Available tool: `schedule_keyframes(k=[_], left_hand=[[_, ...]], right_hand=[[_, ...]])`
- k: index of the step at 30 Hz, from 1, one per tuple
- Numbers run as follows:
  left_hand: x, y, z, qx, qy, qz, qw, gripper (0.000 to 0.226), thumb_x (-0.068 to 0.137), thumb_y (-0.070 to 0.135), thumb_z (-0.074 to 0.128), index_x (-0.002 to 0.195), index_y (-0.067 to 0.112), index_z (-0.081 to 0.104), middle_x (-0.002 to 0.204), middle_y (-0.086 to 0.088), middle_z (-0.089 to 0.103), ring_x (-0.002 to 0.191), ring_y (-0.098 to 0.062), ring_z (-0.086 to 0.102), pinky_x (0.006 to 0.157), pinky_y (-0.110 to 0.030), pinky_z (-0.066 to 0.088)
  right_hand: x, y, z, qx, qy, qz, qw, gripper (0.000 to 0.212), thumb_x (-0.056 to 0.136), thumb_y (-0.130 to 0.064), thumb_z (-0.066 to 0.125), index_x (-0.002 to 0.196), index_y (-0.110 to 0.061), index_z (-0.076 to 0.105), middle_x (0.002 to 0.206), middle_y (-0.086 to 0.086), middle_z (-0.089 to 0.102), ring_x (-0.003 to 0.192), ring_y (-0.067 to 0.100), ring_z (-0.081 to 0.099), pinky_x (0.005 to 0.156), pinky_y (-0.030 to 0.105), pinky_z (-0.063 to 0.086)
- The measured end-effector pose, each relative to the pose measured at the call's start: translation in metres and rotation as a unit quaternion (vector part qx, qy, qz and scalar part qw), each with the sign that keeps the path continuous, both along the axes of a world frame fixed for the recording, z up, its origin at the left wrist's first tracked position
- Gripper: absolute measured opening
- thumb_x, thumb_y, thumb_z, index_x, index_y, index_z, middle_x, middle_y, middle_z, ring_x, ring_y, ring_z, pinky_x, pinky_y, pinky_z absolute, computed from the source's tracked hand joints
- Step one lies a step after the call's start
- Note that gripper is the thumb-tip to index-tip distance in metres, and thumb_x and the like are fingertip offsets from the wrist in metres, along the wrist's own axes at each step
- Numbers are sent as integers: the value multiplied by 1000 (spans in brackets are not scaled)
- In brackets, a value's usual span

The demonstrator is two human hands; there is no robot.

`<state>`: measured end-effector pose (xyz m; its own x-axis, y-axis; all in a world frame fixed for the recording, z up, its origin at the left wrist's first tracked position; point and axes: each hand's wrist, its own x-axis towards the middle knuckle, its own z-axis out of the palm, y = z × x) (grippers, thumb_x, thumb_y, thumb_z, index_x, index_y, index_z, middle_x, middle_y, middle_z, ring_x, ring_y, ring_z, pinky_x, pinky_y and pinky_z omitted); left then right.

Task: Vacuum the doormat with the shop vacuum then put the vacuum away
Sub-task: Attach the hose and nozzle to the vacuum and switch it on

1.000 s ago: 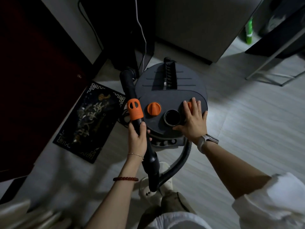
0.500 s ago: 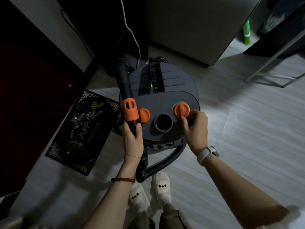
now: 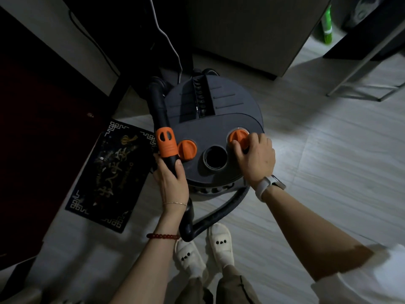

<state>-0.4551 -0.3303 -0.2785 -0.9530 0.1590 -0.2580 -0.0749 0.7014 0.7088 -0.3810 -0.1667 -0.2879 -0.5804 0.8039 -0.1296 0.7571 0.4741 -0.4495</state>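
The dark grey shop vacuum stands on the floor right in front of my feet, with two orange knobs and an open round port on its lid. My left hand is shut around the black hose wand just below its orange collar, at the vacuum's left side. My right hand pinches the right orange knob. The black hose loops under the vacuum toward my slippers. The dark patterned doormat lies on the floor to the left.
A dark red door stands at the left beside the mat. A grey cabinet rises behind the vacuum, with a white cable hanging near it. A metal-legged frame and a green bottle are at the upper right. Pale floorboards stretch to the right.
My right hand slid off the lid's right side and closed its fingers on the right orange knob. The left hand keeps its hold on the wand; the view shifted slightly.
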Motion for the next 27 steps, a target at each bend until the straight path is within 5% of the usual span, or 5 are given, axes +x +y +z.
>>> schedule_keyframes(k=[11, 16, 20, 24, 27], left_hand=[[-24, 0, 14, -34, -32, -29, 999, 56, 95, 27, 43, 143, 6, 22, 135, -27, 40, 122, -38, 41, 93, -36, 34], [-43, -9, 10, -40, -36, -51, 997, 49, 93, 29, 47, 135, 5, 37, 122, -28, 50, 118, -41, 43, 92, -38, 37], [-39, -6, 8, -41, 9, -89, 995, 64, 86, 44, 38, 126, -7, 44, 121, -29, 53, 114, -44, 46, 96, -38, 29], [-37, 1, 5, 8, -30, -76, 997, 66, 86, 35, 39, 136, -7, 30, 134, -29, 42, 125, -39, 41, 101, -35, 32], [-42, 6, 0, 36, -23, -74, 996, 57, 93, 21, 46, 138, -8, 24, 138, -28, 37, 127, -37, 40, 100, -31, 33]], right_hand=[[-10, 2, 1, 8, -23, -16, 1000, 38, 88, -42, 49, 96, -5, 56, 99, 16, 55, 94, 34, 48, 73, 42, 42], [-14, 12, 11, 21, -19, -31, 999, 45, 83, -47, 55, 103, -8, 51, 114, 15, 49, 105, 32, 43, 87, 43, 31], [-56, 25, 26, 3, 6, 70, 998, 63, 85, -56, 48, 130, -13, 40, 136, 12, 43, 126, 27, 38, 106, 44, 23], [-114, 17, 25, -46, -83, 86, 992, 73, 82, -70, 36, 126, -11, 42, 120, 13, 59, 114, 29, 52, 101, 46, 27], [-133, 10, 21, -28, -94, 56, 994, 58, 86, -58, 41, 110, -6, 46, 110, 15, 62, 107, 31, 54, 96, 44, 28]])
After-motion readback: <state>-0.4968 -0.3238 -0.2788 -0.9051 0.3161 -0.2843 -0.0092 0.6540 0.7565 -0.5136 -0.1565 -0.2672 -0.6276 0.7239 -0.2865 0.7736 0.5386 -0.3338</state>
